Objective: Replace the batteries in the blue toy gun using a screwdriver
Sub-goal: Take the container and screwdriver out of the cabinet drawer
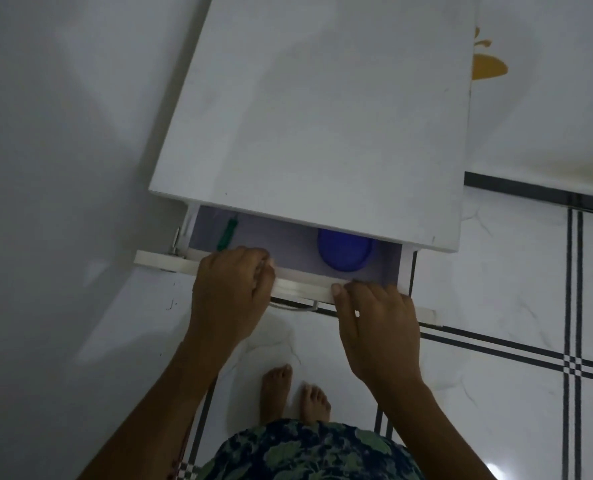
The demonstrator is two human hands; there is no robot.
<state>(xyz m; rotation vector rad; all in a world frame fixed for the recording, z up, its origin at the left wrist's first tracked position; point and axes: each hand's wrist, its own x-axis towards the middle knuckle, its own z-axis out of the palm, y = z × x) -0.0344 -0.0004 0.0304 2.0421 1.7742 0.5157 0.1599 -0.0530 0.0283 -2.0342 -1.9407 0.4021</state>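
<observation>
Drawer front (302, 289) gripped by left hand (232, 292) and right hand (379, 327), both curled over its top edge

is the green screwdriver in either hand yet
No, the green-handled screwdriver lies in the open drawer, while the left hand and right hand hold its front panel.

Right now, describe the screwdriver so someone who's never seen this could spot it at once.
Find the white cabinet; its drawer stands partly open. The screwdriver lies at the drawer's left end, just beyond the left hand. It is slim with a green handle, unlike the round blue object at the right end.
</observation>
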